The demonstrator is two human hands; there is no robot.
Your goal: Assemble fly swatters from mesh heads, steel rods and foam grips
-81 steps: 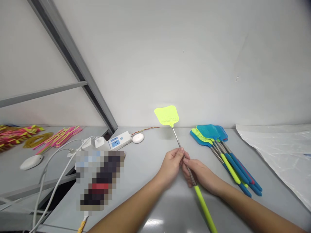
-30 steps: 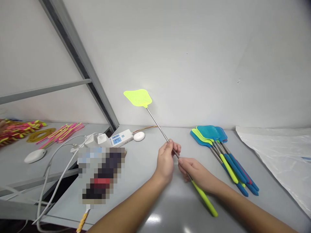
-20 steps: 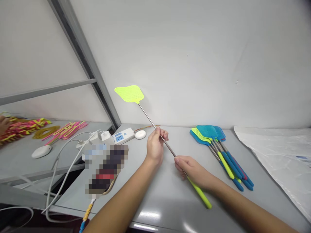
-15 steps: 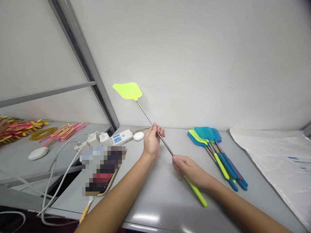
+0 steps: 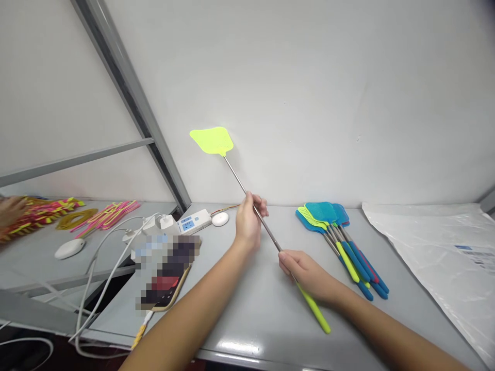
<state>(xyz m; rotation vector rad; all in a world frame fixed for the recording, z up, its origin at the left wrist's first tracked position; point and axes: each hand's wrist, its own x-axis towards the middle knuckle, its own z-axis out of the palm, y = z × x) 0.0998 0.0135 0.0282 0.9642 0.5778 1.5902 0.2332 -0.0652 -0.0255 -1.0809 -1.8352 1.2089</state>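
Observation:
A fly swatter [image 5: 213, 140] with a yellow-green mesh head, a long metal rod and a yellow-green handle slants across the middle of the view, its head up and to the left. My left hand [image 5: 249, 219] is closed around the middle of the rod, thumb along it. Lower down, my right hand [image 5: 303, 270] grips the rod just above the handle, whose end sticks out below the palm. To the right lies a pile of fly swatters [image 5: 342, 242] with blue and yellow-green heads, rods short, handles toward me.
A white plastic bag [image 5: 429, 247] lies on the right of the grey table [image 5: 263, 314]. Left are a phone [image 5: 170, 278], a power strip [image 5: 195, 221], white cables and a white round device [image 5: 220, 219]. Beyond the metal frame, another person's hand [image 5: 11, 210] is among colourful bands [image 5: 46, 214].
Both hands and the held fly swatter sit slightly further right in view, and the swatter's head is a little higher. The camera view has shifted slightly. My grip looks the same.

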